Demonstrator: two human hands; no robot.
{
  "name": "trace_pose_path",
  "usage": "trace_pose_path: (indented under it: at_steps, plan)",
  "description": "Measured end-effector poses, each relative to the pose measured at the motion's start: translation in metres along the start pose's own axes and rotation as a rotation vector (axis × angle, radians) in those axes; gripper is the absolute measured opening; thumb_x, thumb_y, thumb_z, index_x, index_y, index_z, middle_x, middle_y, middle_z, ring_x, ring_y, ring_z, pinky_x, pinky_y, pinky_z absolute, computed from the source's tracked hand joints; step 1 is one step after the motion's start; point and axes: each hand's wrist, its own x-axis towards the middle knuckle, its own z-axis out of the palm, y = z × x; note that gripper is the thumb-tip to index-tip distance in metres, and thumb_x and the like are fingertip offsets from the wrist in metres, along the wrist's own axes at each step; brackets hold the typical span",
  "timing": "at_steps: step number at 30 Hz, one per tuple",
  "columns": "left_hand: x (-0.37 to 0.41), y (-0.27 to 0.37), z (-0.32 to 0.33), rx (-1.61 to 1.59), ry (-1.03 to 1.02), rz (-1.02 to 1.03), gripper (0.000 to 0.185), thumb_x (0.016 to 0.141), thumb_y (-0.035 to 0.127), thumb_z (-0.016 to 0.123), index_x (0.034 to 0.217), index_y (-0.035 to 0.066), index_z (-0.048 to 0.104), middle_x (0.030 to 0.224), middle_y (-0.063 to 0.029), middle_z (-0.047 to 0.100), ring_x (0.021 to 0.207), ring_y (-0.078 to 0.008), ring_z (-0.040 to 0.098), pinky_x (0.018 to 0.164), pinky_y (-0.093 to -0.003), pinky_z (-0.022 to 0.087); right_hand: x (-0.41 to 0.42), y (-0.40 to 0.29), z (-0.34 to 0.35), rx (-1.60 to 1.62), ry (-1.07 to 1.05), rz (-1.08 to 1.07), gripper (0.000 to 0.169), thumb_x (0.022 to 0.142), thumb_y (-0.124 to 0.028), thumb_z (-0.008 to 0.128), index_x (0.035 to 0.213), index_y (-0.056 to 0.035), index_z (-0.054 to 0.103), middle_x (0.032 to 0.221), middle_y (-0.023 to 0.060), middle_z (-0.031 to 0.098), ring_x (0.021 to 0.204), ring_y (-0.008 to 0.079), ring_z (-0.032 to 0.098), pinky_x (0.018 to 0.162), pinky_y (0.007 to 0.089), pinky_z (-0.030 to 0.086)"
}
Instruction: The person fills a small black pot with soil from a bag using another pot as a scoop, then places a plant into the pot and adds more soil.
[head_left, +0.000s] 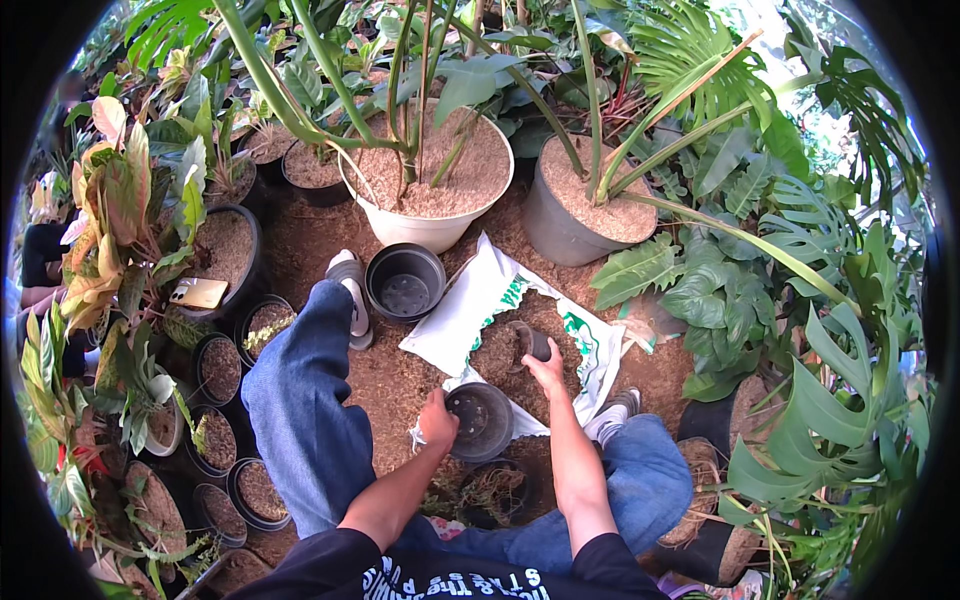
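My left hand (438, 421) grips the rim of a black plastic plant pot (480, 421), whose inside shows a bare bottom with holes. In my right hand (546, 369) is a small dark pot (534, 341), tilted over the loose brown growing medium (495, 352). That medium lies in a torn-open white plastic sack (450, 319) with green print, spread between my feet. Just beyond the sack's left corner stands another black pot (405, 283) with nothing in it. Close to my lap, a dark pot holds tangled dry roots (493, 487).
Two large planters, one white (427, 225) and one grey (574, 217), stand ahead with tall stems. Several small filled pots (219, 367) line my left. A phone (199, 292) rests on a potted plant's rim. Broad monstera leaves (810, 435) crowd the right.
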Motion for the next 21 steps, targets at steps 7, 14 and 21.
trace_pose_path:
  at_steps: [7, 14, 21]
  plan:
    - [0.003, -0.012, -0.001, -0.064, 0.001, 0.045, 0.04, 0.071, 0.004, 0.062, 0.11, 0.009, 0.053, 0.106, -0.0159, 0.059, 0.096, -0.0379, 0.061, 0.08, -0.0496, 0.049, -0.006, -0.069, -0.073, 0.253, -0.16, 0.088, 0.084, 0.079, -0.023, 0.072, 0.148, -0.0052, 0.026, 0.123, 0.0165, 0.055, 0.107, 0.0276, 0.059, 0.087, 0.0453, 0.057]
    - [0.031, 0.072, -0.074, -0.174, 0.264, 0.591, 0.036, 0.076, 0.01, 0.063, 0.111, 0.002, 0.054, 0.101, -0.0167, 0.061, 0.092, -0.0354, 0.061, 0.08, -0.0475, 0.046, -0.037, -0.197, -0.162, -0.104, -0.43, -0.031, 0.075, 0.083, -0.026, 0.073, 0.144, -0.0044, 0.035, 0.14, 0.0151, 0.045, 0.126, 0.0261, 0.05, 0.094, 0.0451, 0.053]
    - [0.075, 0.224, -0.222, 0.548, -0.674, 0.86, 0.052, 0.089, 0.042, 0.063, 0.125, 0.006, 0.055, 0.118, -0.0167, 0.065, 0.106, -0.0317, 0.064, 0.094, -0.0415, 0.05, -0.11, -0.208, -0.179, -0.205, -0.544, -0.072, 0.071, 0.08, -0.022, 0.077, 0.141, -0.011, 0.042, 0.116, 0.01, 0.062, 0.103, 0.0164, 0.061, 0.077, 0.0345, 0.055]
